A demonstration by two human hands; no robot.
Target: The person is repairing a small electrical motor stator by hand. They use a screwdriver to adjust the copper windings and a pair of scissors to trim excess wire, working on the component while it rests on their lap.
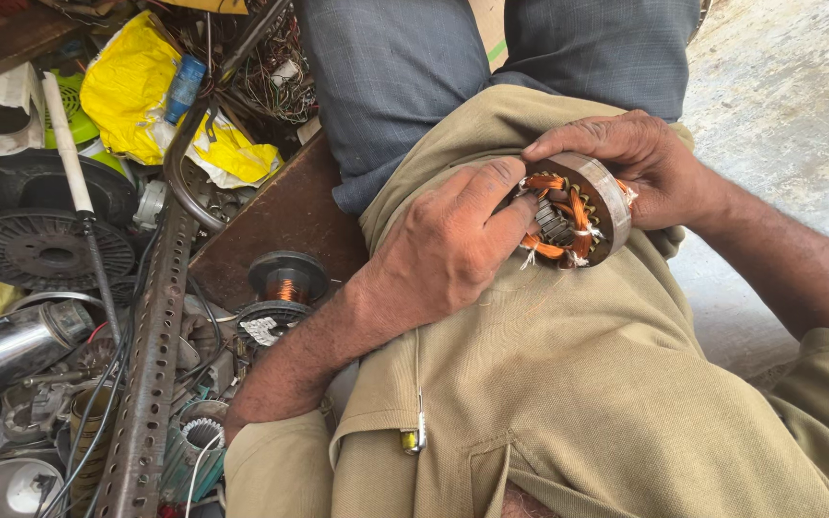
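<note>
Khaki trousers [568, 384] fill the near part of the view, and both hands work over the raised knee at the middle. Resting there is a motor stator [578, 213], a grey metal ring with orange copper windings tied with pale thread, tilted so its open face turns toward the left. The right hand [654, 168] comes in from the right and is closed on the ring's far and right rim, fingers curled over the top edge and palm behind it. The left hand [448, 245] reaches in from the near left; it lies just left of the stator, its thumb pressed on the top of the windings and its fingers bent in against the coils at the open face, so the stator sits clamped between the two hands.

Beyond the knee is a dark blue-grey cloth [405, 77]. To the left lies a heap of workshop parts: a perforated metal angle bar [151, 364] running near to far, a small spool of copper wire [287, 280] beside a brown board [285, 206], a black ribbed disc [45, 247], a shiny steel cylinder [11, 347], a white rod [67, 144] and a crumpled yellow bag [136, 86] at the far left. Bare concrete floor [789, 86] shows at the far right.
</note>
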